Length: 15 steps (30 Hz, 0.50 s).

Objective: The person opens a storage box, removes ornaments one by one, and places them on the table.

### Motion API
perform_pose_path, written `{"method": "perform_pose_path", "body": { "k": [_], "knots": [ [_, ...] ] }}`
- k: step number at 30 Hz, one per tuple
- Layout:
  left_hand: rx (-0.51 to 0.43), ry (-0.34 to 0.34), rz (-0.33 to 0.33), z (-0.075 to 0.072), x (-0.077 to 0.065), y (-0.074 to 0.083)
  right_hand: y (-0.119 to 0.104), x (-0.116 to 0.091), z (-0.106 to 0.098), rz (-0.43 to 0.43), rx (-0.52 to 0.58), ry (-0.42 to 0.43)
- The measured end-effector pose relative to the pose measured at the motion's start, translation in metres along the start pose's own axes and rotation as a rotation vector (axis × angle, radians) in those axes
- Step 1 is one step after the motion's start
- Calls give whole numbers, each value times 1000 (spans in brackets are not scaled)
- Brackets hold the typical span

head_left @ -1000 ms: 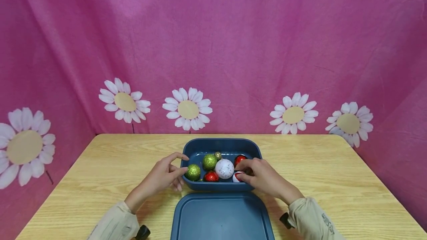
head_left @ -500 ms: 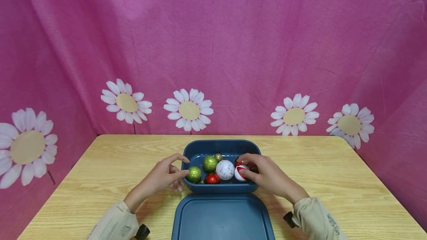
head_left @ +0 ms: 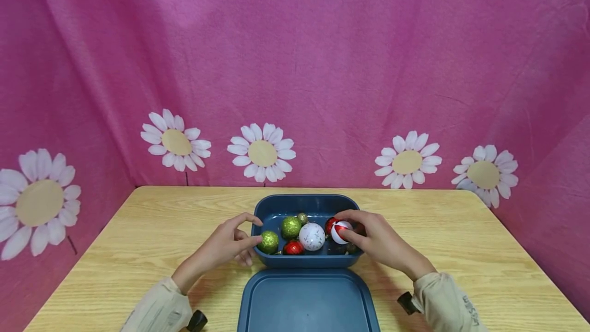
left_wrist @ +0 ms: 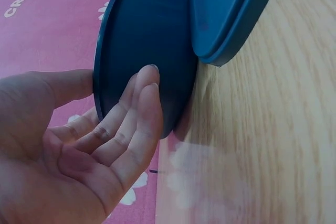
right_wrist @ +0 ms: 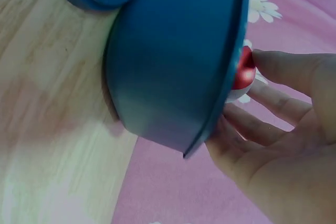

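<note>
Blue-grey plastic box [head_left: 306, 262] on the table [head_left: 170, 214]; its lid [head_left: 309, 304] is off, just beside the box's near wall.

Right hand [head_left: 380, 240], at the box's right end: thumb and fingers pinch a red-and-white ball [head_left: 338, 235], about level with the box's rim. Left hand [head_left: 222, 244], at the box's left end: fingers loosely extended about the rim, near a green ball [head_left: 269, 242]. From where I stand, cannot tell whether they steady the box.

Also inside the box: second green ball [head_left: 291, 227], gold ball [head_left: 302, 218] at its far side, speckled white ball [head_left: 312, 236] mid-box, red ball [head_left: 293, 248] at the near wall, another red ball [head_left: 329, 225] by the right hand.

Progress, my judgement: box uncovered, one ball taken up. Not done: that ball is not set down, the rest lie unheld, the lid is still off.
</note>
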<state>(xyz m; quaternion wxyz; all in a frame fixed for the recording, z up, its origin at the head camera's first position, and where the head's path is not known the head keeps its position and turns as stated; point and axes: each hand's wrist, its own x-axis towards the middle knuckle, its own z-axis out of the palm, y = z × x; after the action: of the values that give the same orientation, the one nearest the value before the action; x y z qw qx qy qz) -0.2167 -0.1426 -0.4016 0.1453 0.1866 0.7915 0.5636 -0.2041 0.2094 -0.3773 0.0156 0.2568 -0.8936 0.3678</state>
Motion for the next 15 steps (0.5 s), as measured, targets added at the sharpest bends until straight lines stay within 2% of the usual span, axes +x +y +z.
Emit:
{"method": "perform_pose_path", "body": {
  "k": [7,15],
  "knots": [
    [5,-1,2,0,0,1,1,-1,-16,-25,13,113],
    [13,-15,-3,0,0,-1,5,-7,-37,34,19,202]
  ]
}}
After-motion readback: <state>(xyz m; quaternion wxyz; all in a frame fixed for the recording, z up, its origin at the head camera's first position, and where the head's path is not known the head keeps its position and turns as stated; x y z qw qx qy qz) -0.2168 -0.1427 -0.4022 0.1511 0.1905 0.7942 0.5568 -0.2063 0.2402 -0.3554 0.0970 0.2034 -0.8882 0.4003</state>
